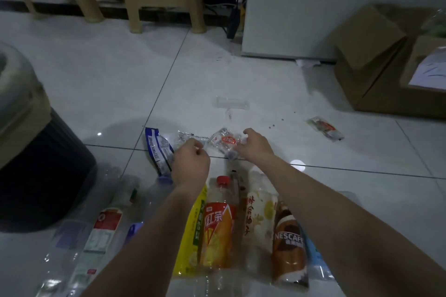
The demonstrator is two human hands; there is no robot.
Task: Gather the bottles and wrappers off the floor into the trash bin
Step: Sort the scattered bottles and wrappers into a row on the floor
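Both my hands reach over a row of bottles lying on the white floor tiles. My left hand (190, 161) is closed, pinching the end of a clear crinkled wrapper (193, 137). My right hand (255, 146) curls its fingers on the right edge of a clear wrapper with an orange label (224, 141). A blue-and-white wrapper (158, 149) lies just left of my left hand. The row holds clear bottles (103, 231), a yellow bottle (191, 236), a red-capped bottle (218, 224), a white bottle (258, 222) and a Nescafe bottle (288, 243). The dark trash bin (41, 171) stands at the left.
A clear wrapper (231, 103) lies farther out, and another wrapper (324, 128) to the right. Open cardboard boxes (376, 60) stand at the right beside a white cabinet (301, 7). Beige plastic stools (154, 0) and cables line the far wall.
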